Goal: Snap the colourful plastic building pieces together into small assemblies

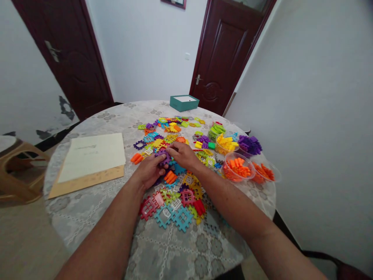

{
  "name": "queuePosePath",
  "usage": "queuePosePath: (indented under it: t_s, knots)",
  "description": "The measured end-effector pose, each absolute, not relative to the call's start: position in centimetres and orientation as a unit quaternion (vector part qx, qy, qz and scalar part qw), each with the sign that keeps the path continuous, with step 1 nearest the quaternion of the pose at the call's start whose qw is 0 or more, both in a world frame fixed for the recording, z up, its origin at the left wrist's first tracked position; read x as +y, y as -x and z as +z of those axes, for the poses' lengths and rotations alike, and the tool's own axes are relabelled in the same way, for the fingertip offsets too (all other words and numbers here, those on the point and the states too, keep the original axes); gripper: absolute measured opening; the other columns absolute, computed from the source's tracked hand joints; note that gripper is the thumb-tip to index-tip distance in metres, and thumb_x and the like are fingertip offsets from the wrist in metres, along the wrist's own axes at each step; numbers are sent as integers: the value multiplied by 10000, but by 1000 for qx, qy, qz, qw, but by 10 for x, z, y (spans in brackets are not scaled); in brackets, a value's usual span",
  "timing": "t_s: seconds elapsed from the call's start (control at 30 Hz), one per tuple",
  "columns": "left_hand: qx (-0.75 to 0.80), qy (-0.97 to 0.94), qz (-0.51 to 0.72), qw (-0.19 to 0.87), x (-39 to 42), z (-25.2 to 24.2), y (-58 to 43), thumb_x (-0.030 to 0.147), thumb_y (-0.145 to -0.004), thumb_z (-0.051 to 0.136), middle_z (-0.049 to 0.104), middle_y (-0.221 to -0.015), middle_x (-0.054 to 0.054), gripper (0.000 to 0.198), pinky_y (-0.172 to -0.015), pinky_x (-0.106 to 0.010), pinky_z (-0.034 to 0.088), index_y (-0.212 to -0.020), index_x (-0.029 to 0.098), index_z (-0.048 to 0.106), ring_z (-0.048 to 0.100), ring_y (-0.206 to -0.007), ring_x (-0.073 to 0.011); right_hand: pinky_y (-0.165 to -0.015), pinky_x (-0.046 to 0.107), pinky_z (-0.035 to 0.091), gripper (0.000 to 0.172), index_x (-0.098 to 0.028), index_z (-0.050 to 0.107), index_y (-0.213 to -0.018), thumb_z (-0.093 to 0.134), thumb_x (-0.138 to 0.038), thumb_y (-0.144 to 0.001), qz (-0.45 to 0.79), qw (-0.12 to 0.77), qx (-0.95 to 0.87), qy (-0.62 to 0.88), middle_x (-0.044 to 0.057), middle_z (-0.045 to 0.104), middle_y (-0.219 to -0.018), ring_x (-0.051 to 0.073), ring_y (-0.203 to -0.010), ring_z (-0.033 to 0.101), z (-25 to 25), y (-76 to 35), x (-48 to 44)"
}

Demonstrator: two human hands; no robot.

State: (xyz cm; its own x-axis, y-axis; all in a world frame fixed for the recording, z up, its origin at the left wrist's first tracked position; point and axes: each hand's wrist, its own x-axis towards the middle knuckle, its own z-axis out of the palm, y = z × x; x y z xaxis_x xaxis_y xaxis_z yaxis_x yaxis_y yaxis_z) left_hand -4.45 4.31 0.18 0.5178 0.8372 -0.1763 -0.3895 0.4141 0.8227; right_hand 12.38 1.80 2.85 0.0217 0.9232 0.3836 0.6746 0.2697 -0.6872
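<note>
Both hands meet over a heap of colourful plastic building pieces at the middle of the table. My left hand [150,170] is closed on a purple building piece [163,157], thumb on top. From the far right side, my right hand [183,154] pinches the edge of the same purple piece. Just below the hands lies an orange ribbed piece [170,177]. Nearer to me are a blue window-frame piece [182,218], a red window-frame piece [148,207] and a red ribbed piece [199,207]. Parts of the heap are hidden under my hands and right forearm.
To the right stand clear tubs of sorted pieces: orange [238,169], yellow [226,144], green [217,131] and purple [250,145]. A teal box [184,103] sits at the far edge. Paper sheets [93,155] lie left, and a plastic stool [23,171] stands beyond.
</note>
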Motion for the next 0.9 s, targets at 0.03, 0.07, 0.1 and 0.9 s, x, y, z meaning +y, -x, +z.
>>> queuePosePath:
  t_s: [0.03,0.07,0.1,0.9]
  knots:
    - [301,-371,394,785,44,2,45,160,-824,739,633,-780,-24,198,-371,-175,377,-1002,132,659,599,-562,-115,-772,244,452,218,-202,737,-934,596,-353,-1004,146,412,-680,589,-7,726,-880,150,-826,639,28,-126,20]
    - [303,-367,398,784,46,2,45,160,-828,731,638,-783,-27,191,-369,-180,380,-1002,131,659,606,-562,-119,-785,247,458,235,-202,737,-933,579,-358,-1012,138,416,-674,595,-4,727,-885,153,-834,642,27,-130,21]
    - [304,-364,405,782,46,2,45,160,-832,724,643,-785,-30,180,-369,-183,382,-997,130,659,612,-563,-123,-801,252,465,245,-202,740,-938,564,-352,-1017,130,418,-666,604,-1,731,-894,157,-847,647,27,-135,23]
    - [356,-272,485,751,51,4,42,173,-865,646,684,-761,-25,142,-471,-249,481,-1004,159,621,617,-509,-142,-953,277,476,361,-224,741,-1287,594,-184,-960,41,18,-792,609,118,646,-1344,240,-1148,658,11,-174,50]
